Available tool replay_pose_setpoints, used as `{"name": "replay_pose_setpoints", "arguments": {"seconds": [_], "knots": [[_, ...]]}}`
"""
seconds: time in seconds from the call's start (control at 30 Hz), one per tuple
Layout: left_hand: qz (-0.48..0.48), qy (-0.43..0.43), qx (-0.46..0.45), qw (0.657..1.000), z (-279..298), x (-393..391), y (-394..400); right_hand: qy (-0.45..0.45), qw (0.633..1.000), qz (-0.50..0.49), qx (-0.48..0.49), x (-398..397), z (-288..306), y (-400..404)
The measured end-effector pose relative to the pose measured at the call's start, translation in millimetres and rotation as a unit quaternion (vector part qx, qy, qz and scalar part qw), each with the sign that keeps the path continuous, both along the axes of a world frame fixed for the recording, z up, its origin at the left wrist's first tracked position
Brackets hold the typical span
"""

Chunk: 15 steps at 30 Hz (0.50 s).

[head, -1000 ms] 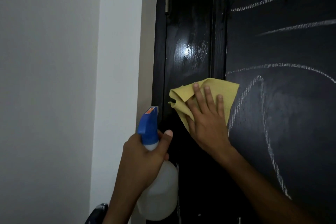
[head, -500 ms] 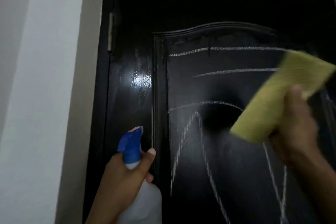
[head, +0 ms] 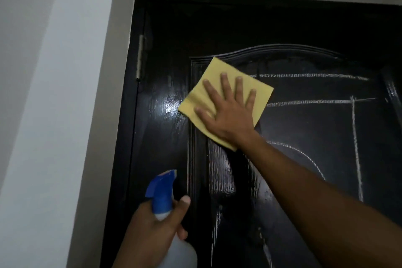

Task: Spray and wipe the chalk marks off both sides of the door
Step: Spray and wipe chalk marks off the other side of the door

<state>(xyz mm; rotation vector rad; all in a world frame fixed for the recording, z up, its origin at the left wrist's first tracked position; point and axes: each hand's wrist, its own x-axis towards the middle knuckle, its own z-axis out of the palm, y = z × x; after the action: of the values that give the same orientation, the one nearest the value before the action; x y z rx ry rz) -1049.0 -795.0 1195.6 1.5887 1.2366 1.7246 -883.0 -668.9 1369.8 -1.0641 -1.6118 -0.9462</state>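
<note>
Head view: a black door (head: pixel 304 28) fills most of the picture, set in a pale wall (head: pixel 65 72) on the left, with a metal hinge (head: pixel 140 56) on its left edge. The door has a raised panel with an arched top moulding.

The right hand (head: pixel 226 111) lies flat with fingers spread and straight, pressing a yellow cloth (head: pixel 214 74) against the upper left corner of the panel. The cloth is folded to a rough square, turned like a diamond, with one corner just under the arched moulding and its left corner over the panel's edge strip.

White chalk marks (head: pixel 309 75) cross the panel to the right of the cloth: two nearly level lines, one above the other, a vertical line further right that meets the lower one, and a curved line below the forearm. Fainter streaks show low on the panel, near the bottom edge of the picture. The door surface to the left of and below the cloth shines with glare.

The left hand (head: pixel 152 230), low in the picture, grips a spray bottle (head: pixel 162 193) round its neck, thumb up beside the blue spray head. The pale bottle body sits below the hand. The nozzle points toward the door, apart from it.
</note>
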Motion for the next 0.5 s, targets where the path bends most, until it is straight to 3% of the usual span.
{"name": "replay_pose_setpoints", "arguments": {"seconds": [0.07,0.13,0.37,0.43,0.5], "knots": [[0.019,0.012,0.016,1.0,6.1,-0.5,3.3,0.017,1.0,-0.01,0.015,-2.1,3.6,1.8],[0.032,0.022,0.028,0.999,12.1,0.5,4.7,0.023,0.999,-0.006,0.036,-2.1,-28.7,2.6],[0.055,0.037,0.094,0.993,42.4,10.5,-8.8,-0.018,0.999,-0.011,0.034,21.0,-218.5,-9.3],[0.058,0.057,0.095,0.992,51.7,13.9,-10.8,-0.026,0.999,-0.01,0.025,29.1,-233.9,-9.9],[0.071,0.076,0.1,0.989,63.5,17.4,-10.1,-0.016,1.0,-0.008,0.014,29.2,-211.0,-9.9]]}}
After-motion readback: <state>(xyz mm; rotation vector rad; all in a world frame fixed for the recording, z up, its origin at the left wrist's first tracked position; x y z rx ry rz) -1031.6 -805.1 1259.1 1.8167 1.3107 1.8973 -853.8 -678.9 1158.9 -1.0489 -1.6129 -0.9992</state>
